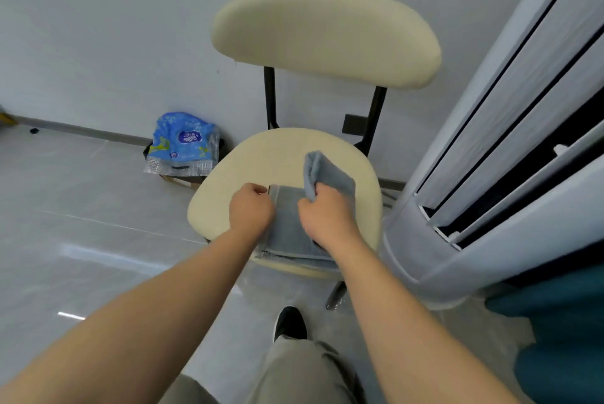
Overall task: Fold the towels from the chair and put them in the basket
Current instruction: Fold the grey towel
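Observation:
A grey towel [289, 227] lies on the cream seat of the chair [261, 158], partly folded, with layered edges showing at the seat's front. My left hand [250, 209] pinches the towel's left edge with curled fingers. My right hand [327, 219] grips the towel's right part and lifts a fold of it upright above the seat. No basket is in view.
A blue plastic package [183, 145] sits on the floor by the wall, left of the chair. A tall white floor-standing unit [490, 175] stands close on the right. Teal fabric [562, 338] is at the lower right. My shoe [289, 322] is on the grey tiles below the seat.

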